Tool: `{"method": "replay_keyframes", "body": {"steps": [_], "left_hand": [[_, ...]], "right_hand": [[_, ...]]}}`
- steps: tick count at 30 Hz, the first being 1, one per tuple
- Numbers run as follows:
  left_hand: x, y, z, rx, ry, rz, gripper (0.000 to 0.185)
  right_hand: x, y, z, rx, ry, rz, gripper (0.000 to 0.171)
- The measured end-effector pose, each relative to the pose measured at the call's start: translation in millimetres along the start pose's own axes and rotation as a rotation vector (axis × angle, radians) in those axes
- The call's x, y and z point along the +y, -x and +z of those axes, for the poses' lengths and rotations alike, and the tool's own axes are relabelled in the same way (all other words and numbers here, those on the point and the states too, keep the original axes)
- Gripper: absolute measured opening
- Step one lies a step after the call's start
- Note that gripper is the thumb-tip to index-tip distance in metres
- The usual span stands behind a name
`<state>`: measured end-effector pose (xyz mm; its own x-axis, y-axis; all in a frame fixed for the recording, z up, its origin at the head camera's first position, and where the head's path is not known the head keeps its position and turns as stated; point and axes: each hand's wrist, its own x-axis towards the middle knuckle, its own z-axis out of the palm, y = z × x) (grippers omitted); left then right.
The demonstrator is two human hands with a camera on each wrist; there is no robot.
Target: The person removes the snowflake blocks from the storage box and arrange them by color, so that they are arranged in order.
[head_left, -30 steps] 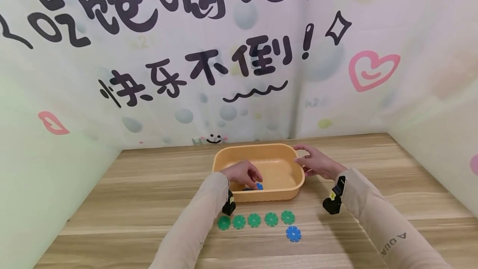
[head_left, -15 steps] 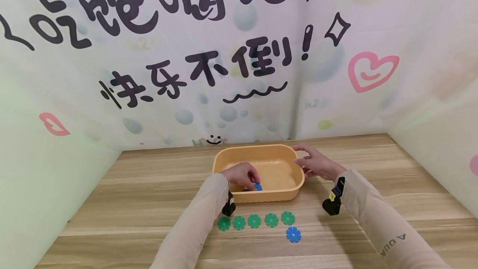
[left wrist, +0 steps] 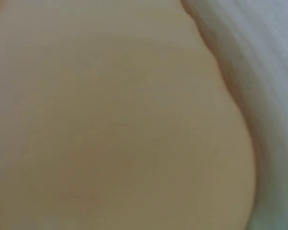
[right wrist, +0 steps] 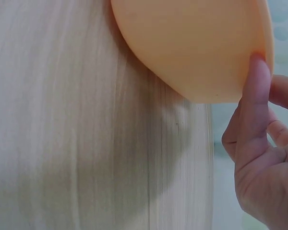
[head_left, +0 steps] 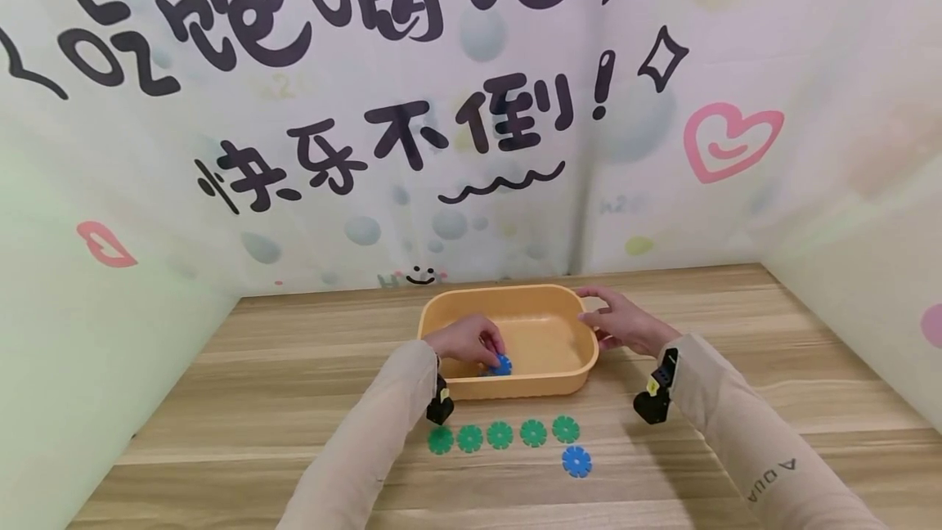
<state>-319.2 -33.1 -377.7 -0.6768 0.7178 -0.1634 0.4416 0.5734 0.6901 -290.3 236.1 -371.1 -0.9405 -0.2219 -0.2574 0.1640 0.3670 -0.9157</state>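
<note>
So from where I'm sitting the left wrist feed is basically useless: one big smooth blur with something pale along the right side, and I can't tell what either bit is. Head cam it is, then.

My left hand (head_left: 467, 339) is down inside the orange plastic basin (head_left: 545, 385), thumb and fingers pinched on a blue disc (head_left: 504, 365) near the front wall. The fingers cover part of that disc, and whatever's directly under the hand is hidden, so no clue if there's more in that corner.

Right hand (head_left: 624, 323) has the basin's right end by the rim, digits on both sides of it. The right wrist view backs that up, though some of the hand is cut off at the edge there. The basin's outer wall looks smooth and matte, rounded at the corners, with a slim lip.

In front of it, five green discs (head_left: 504, 438) sit in a row, thin and round with notched edges like little gears, plus a second blue disc (head_left: 583, 464) just below the right end. Table (head_left: 294, 383) is streaky wood grain. The backdrop (head_left: 368, 252) is slightly wrinkled fabric-looking stuff, its top lettering chopped off by the frame.
</note>
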Motion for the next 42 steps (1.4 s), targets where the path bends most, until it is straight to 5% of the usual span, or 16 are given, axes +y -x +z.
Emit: {"method": "replay_keyframes", "body": {"steps": [11,24,31,42], "left_hand": [[19.6,19.6,-15.8,0.104,-0.021,0.147,0.005],[43.7,35.8,-1.4,0.224,0.112,0.216,0.007],[59.6,46.8,6.4,0.206,0.200,0.240,0.009],[62.9,57.9,33.7,0.113,0.314,0.242,0.009]], "right_hand": [[2,-3,0,0.007,-0.011,0.005,0.048],[3,-1,0,0.010,-0.015,0.014,0.049],[1,0,0,0.010,-0.010,0.014,0.049],[1,0,-1,0.006,-0.023,0.016,0.049]]}}
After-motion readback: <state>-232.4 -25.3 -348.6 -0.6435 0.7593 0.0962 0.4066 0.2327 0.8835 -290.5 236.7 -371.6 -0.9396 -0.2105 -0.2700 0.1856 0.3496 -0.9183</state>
